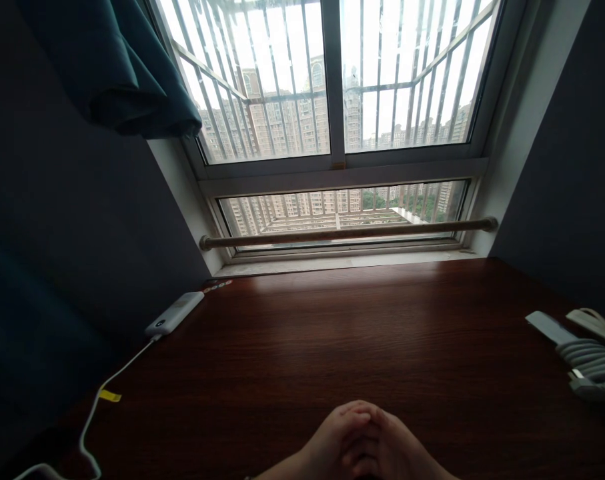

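My left hand (335,437) and my right hand (399,447) rest together at the near edge of a dark wooden desk (332,333), fingers interlaced or clasped against each other. Neither hand holds any object. The nearest things lie well away at the desk's sides.
A white power bank (175,313) lies at the desk's far left with a white cable (102,393) running toward me. Coiled grey cable (592,363) and a flat white device (547,327) sit at the right edge. A barred window (332,100) with a rail (347,232) stands behind; a teal curtain (112,67) hangs upper left.
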A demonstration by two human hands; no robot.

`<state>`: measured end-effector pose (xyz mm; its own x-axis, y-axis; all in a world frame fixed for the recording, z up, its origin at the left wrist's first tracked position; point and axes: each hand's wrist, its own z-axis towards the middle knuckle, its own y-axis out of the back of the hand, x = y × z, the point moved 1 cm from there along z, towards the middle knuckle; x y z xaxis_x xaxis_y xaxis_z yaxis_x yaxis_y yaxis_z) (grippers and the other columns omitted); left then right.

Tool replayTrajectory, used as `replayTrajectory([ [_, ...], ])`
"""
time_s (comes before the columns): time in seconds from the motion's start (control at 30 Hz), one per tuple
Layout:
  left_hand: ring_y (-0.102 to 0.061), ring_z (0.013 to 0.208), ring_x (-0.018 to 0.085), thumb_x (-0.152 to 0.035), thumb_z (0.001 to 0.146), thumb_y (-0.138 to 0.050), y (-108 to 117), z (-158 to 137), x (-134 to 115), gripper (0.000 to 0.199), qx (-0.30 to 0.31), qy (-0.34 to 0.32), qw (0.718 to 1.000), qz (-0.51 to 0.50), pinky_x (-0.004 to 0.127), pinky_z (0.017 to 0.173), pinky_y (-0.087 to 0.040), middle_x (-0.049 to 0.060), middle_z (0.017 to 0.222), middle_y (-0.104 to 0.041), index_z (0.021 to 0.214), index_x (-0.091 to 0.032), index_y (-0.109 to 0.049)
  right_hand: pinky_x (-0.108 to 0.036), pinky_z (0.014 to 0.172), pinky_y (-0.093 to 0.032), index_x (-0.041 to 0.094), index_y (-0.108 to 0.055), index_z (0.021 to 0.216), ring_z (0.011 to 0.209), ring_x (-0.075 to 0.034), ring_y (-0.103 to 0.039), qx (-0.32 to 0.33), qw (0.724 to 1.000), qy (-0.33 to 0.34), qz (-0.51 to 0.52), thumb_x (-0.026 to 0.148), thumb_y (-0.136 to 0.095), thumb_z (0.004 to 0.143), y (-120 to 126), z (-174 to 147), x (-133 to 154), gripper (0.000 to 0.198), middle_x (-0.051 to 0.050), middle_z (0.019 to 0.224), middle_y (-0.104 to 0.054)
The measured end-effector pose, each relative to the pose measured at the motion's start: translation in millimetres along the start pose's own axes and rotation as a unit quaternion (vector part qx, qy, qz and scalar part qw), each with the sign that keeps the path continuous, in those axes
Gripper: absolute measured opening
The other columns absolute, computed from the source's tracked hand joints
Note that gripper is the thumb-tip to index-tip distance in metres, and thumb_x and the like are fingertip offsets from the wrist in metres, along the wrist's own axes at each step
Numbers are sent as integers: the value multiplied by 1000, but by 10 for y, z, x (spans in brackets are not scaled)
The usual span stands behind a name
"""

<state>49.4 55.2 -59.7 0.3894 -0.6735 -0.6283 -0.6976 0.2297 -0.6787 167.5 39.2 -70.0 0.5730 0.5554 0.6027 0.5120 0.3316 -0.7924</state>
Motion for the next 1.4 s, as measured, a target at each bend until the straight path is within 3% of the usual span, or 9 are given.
replayTrajectory([
  [0.6,-41,41,5,-26,71,-66,21,1,15,17,-12,-2,1000,12,17,35,-18,1,59,-51,78,-12,-60,-25,68,-45,12,-59,105,82,-18,-66,24,1000,15,4,46,-50,87,92,20,-54,40,-13,93,-68],
  [1.2,-47,43,8,-28,63,-71,0,2,1,22,-13,7,1000,5,17,35,-21,1,58,-53,74,-13,-59,-26,67,-45,12,-61,102,78,-18,-66,-9,1000,5,-2,46,-53,85,37,13,-34,39,-12,88,-69],
  [1.4,-41,40,6,-28,64,-71,-5,-2,2,22,-11,4,1000,7,18,35,-18,0,57,-52,74,-13,-59,-27,68,-45,12,-60,104,79,-19,-66,7,1000,9,-4,44,-52,86,83,23,-58,38,-13,91,-68],
])
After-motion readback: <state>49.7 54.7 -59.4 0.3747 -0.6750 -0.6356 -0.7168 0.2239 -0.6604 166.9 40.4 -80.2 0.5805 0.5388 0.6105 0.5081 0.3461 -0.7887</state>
